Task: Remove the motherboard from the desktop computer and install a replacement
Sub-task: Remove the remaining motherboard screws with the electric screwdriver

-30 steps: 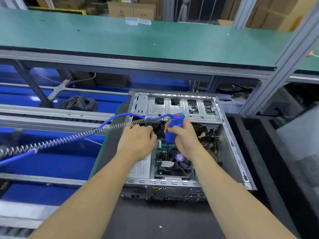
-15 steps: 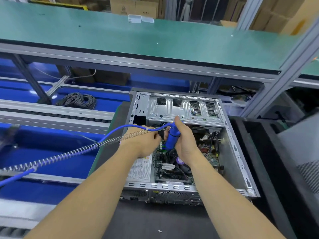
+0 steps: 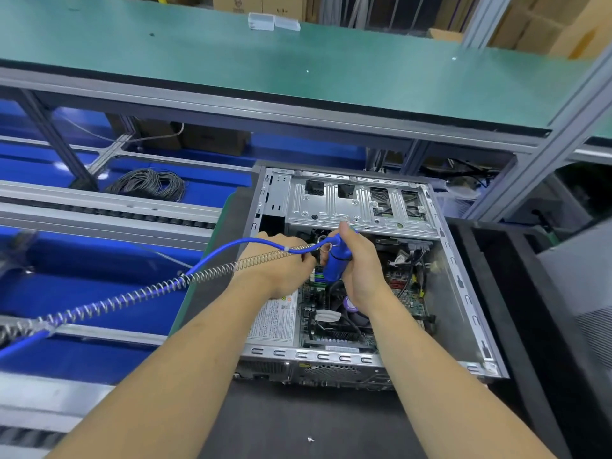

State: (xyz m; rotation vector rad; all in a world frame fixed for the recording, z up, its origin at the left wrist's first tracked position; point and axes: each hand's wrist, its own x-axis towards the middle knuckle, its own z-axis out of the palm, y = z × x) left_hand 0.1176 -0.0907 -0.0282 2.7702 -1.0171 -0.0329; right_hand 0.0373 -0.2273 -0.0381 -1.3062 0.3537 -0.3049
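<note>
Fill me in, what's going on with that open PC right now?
A person is working inside the open desktop case, which lies on its side on the dark bench. The right hand grips a blue powered screwdriver, held upright with its tip down toward the motherboard. The left hand sits right beside it, near the tool's coiled blue cable; what its fingers hold is hidden. The board is still in the case.
</note>
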